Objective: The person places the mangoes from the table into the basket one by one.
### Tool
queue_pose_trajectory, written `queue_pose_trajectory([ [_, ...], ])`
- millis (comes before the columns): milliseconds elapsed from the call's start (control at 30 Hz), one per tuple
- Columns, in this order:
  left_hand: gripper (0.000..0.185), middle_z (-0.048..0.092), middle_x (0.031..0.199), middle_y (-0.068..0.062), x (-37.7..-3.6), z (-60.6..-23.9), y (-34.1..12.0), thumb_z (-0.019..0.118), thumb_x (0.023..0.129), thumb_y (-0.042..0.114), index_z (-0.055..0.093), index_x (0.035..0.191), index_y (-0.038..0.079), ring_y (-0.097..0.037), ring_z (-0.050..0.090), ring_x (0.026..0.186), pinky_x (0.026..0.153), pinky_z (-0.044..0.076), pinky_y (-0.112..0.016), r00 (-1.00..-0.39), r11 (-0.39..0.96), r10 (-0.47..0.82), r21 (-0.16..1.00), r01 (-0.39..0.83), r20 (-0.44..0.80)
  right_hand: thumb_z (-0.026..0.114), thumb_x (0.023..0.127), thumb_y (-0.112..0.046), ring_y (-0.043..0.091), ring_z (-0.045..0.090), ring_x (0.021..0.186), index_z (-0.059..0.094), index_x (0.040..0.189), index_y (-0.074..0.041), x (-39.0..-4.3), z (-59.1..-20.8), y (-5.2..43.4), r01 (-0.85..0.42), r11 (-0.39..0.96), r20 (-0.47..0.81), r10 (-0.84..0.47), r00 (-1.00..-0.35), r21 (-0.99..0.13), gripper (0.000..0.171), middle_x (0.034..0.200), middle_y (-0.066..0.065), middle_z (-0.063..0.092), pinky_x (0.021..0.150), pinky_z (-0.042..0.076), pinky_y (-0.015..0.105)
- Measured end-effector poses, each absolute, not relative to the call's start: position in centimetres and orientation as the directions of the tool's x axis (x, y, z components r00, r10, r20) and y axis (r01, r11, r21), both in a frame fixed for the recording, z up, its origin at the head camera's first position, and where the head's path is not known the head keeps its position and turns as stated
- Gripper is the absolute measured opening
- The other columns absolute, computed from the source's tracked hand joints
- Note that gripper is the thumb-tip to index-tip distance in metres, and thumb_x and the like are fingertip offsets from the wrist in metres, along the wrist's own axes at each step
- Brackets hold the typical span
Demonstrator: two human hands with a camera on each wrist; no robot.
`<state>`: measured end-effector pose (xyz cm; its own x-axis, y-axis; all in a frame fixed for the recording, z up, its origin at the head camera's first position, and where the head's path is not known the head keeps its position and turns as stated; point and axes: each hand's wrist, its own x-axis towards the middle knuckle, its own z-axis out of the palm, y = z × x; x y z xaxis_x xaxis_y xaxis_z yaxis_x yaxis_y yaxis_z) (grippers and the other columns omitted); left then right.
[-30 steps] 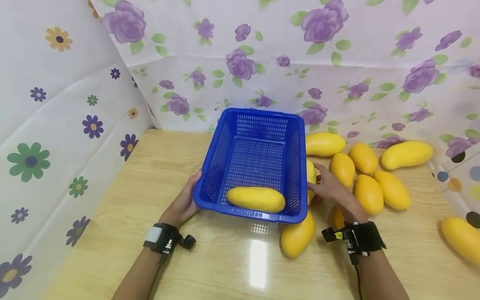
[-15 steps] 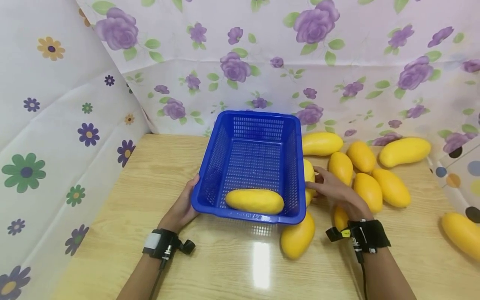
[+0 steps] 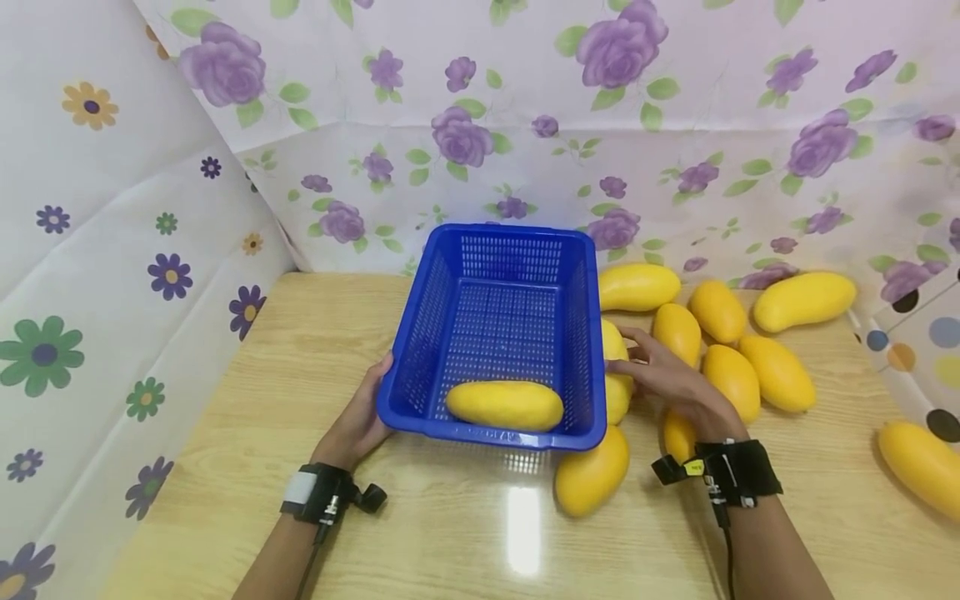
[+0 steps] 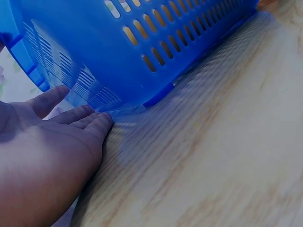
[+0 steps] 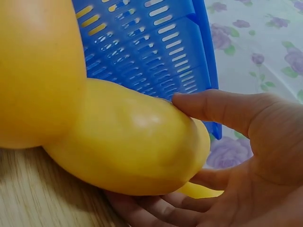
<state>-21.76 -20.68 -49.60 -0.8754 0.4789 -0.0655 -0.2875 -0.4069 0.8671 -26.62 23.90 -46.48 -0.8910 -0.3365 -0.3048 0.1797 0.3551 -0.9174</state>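
A blue plastic basket (image 3: pixel 501 333) with slotted walls stands mid-table. Inside, near its front wall, lies a long yellow fruit (image 3: pixel 505 405). My left hand (image 3: pixel 360 423) is at the basket's left side; in the left wrist view its fingers (image 4: pixel 92 124) stretch out, tips right at the basket wall, palm turned up. On the other side, my right hand (image 3: pixel 671 375) holds the end of another long yellow fruit (image 5: pixel 137 137) lying against the basket's right wall. The right wrist view has the thumb on top and the fingers curled underneath. The basket rim hides part of this fruit from above.
A mango (image 3: pixel 592 472) lies by the basket's front right corner, touching the held fruit. Several mangoes (image 3: pixel 731 382) cluster right of my right hand. More long yellow fruits lie behind the basket (image 3: pixel 639 287), at the back right (image 3: pixel 805 301) and far right (image 3: pixel 921 467). Flowered sheets (image 3: pixel 465 137) border the table.
The head view has shifted slightly. The right wrist has turned a little while the hand stays at the long yellow fruit. Basket and left hand keep their places.
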Motion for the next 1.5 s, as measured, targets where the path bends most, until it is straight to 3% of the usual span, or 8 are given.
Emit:
queue_pose_trajectory([
  [200,0.072,0.017,0.161,-0.024,-21.8,-49.8,-20.7,0.038,0.106,0.055,0.012,0.163,0.020,-0.028,0.041,0.133,0.102,0.046,-0.042,-0.877,-0.406,0.475,0.865,-0.297,-0.078,0.068,0.098,-0.033,0.036,0.053,0.121,0.022,0.162,-0.018,-26.4,-46.4,23.8,0.154,0.381,-0.289,-0.329,-0.899,-0.912,0.080,0.142,0.031,0.047,0.098,0.045,0.046],
  [433,0.073,0.024,0.157,-0.026,-21.9,-50.0,-20.8,0.036,0.107,0.054,0.012,0.163,0.015,-0.028,0.045,0.129,0.099,0.048,-0.042,-0.876,-0.397,0.478,0.871,-0.290,-0.074,0.066,0.099,-0.033,0.036,0.056,0.118,0.026,0.161,-0.013,-26.4,-46.3,23.7,0.099,0.431,-0.250,-0.309,-0.918,-0.897,0.076,0.140,0.030,0.052,0.094,0.048,0.041],
  [700,0.071,0.014,0.163,-0.025,-22.0,-49.8,-20.6,0.039,0.105,0.057,0.014,0.163,0.024,-0.031,0.037,0.137,0.103,0.045,-0.043,-0.875,-0.400,0.479,0.868,-0.294,-0.076,0.071,0.093,-0.048,0.035,0.056,0.118,0.029,0.160,-0.015,-26.4,-45.3,24.3,0.130,0.476,-0.270,-0.238,-0.933,-0.870,0.085,0.139,0.027,0.055,0.096,0.046,0.041],
  [933,0.066,0.011,0.164,-0.023,-21.8,-49.5,-20.4,0.035,0.107,0.054,0.012,0.164,0.028,-0.029,0.035,0.138,0.104,0.044,-0.041,-0.867,-0.408,0.496,0.867,-0.286,-0.052,0.069,0.094,-0.049,0.034,0.054,0.120,0.032,0.159,-0.018,-26.1,-44.8,24.7,0.110,0.481,-0.238,-0.215,-0.947,-0.870,0.080,0.142,0.023,0.054,0.097,0.044,0.041],
  [1200,0.066,0.014,0.162,-0.024,-21.6,-49.7,-20.6,0.035,0.107,0.055,0.012,0.163,0.029,-0.027,0.040,0.133,0.102,0.045,-0.042,-0.870,-0.407,0.489,0.867,-0.288,-0.060,0.070,0.093,-0.052,0.040,0.049,0.130,0.028,0.160,-0.015,-25.3,-43.6,24.8,0.085,0.508,-0.201,-0.179,-0.963,-0.857,0.087,0.150,0.025,0.045,0.102,0.043,0.050],
  [1500,0.065,0.010,0.164,-0.023,-21.8,-50.1,-20.7,0.034,0.107,0.053,0.011,0.163,0.031,-0.031,0.034,0.140,0.105,0.044,-0.042,-0.871,-0.417,0.489,0.862,-0.288,-0.054,0.069,0.093,-0.052,0.044,0.040,0.138,0.024,0.161,-0.012,-25.0,-43.0,25.3,0.073,0.520,-0.184,-0.166,-0.969,-0.851,0.091,0.157,0.024,0.034,0.107,0.037,0.057],
])
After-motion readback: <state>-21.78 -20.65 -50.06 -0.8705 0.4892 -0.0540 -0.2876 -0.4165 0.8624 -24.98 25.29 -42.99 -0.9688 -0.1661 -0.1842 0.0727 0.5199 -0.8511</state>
